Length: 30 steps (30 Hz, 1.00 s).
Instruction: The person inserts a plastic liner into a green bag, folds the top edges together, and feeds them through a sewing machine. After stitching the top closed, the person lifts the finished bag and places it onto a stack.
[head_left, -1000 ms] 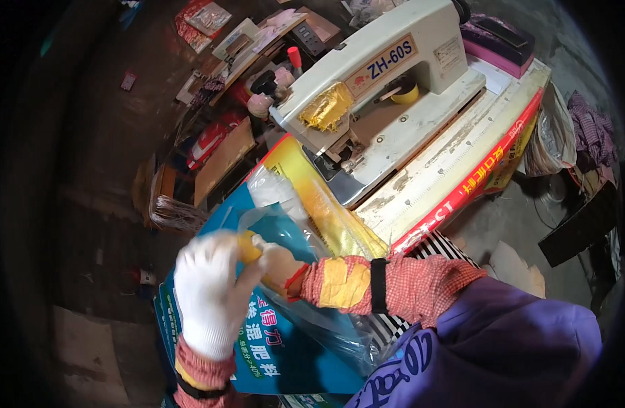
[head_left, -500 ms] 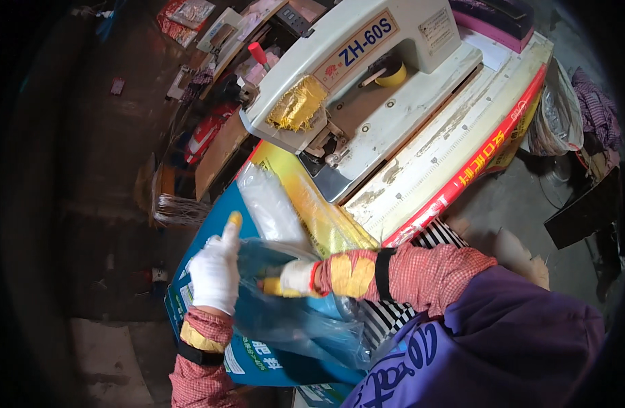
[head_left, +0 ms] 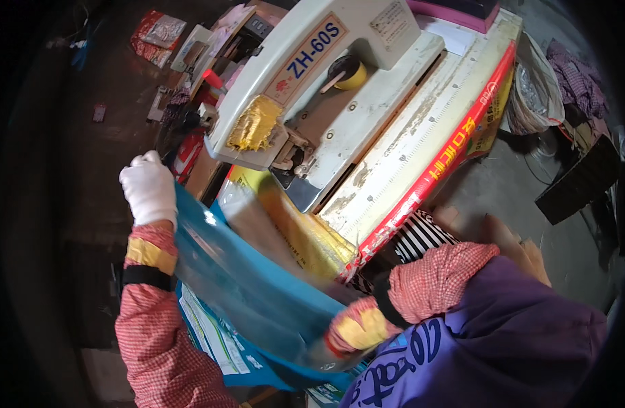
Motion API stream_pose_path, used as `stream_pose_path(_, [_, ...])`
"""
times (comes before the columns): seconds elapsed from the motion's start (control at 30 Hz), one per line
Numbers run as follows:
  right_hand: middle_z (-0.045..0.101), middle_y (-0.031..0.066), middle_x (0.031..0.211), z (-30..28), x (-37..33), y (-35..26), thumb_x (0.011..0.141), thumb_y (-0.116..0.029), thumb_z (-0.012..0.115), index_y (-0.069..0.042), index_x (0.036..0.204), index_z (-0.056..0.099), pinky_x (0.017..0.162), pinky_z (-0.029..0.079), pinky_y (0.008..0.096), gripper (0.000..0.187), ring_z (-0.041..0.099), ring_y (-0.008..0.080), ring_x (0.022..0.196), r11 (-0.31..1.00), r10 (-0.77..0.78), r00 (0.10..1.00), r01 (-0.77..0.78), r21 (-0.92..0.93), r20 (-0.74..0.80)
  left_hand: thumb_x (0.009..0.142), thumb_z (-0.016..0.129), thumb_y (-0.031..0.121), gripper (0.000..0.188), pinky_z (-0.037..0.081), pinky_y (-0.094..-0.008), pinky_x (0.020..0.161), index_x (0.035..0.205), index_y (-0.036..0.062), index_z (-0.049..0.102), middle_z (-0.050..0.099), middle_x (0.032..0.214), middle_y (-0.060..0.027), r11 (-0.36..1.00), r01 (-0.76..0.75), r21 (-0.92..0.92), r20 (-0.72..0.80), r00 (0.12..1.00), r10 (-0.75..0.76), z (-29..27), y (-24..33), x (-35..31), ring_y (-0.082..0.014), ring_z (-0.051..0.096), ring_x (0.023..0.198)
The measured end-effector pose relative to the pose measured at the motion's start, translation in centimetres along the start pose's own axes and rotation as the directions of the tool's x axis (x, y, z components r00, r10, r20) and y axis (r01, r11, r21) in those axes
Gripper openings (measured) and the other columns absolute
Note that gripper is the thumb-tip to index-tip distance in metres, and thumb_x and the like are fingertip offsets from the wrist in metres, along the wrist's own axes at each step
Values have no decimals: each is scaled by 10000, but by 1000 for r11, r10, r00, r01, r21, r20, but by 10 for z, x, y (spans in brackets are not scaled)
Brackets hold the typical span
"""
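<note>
My left hand, in a white glove, is raised at the left and closed on the upper corner of a clear plastic liner bag. The liner stretches down to the right from that fist, with teal showing through it. Under it lies a teal printed sack with white panels. My right hand is low near my body, at the liner's lower end; motion and film blur its fingers. Just beyond the liner are a whitish plastic bundle and a yellow sack.
A white industrial sewing machine stands on a worn table with a red-and-yellow front strip. A yellow roll sits under its arm. At right are a sack-like bin and a dark board. A cluttered bench stands behind.
My left hand has moved up and left and closed on the liner, spreading it out. My right hand has moved down toward my body. The view has shifted, so the machine appears further left.
</note>
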State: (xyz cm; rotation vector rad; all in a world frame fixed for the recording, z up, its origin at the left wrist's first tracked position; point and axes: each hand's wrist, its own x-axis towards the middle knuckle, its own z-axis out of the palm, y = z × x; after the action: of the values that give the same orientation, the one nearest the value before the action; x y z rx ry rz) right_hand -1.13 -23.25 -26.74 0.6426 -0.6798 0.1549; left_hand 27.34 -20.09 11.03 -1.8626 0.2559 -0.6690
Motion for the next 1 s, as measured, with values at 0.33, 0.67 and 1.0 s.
stream_pose_path(0.33, [628,93,883,78,137,-70,816,-238,591,-110,1003,594,694,484,357,227,604,242,821,-712,-702,704,-700,64,-107,906,431,141,204,532,-386,726,977,116,621,643,971,-119,994,61,-91,442,897,-15,-11,1,1,-286,653,867])
stream_pose_path(0.67, [579,103,759,147,187,-106,739,-186,640,-26,1040,510,575,490,356,365,615,257,693,-906,173,943,39,-422,-283,886,444,112,183,527,-392,726,966,108,608,655,950,-116,985,-40,-170,384,918,104,-16,34,16,-290,644,885])
stream_pose_path(1.0, [636,170,890,125,220,-108,742,-325,649,-42,921,618,702,479,440,337,625,321,809,-746,207,434,-509,-429,-877,921,304,411,486,412,-415,888,1097,76,609,620,1068,-179,803,528,-276,758,634,-156,16,5,33,-343,590,999])
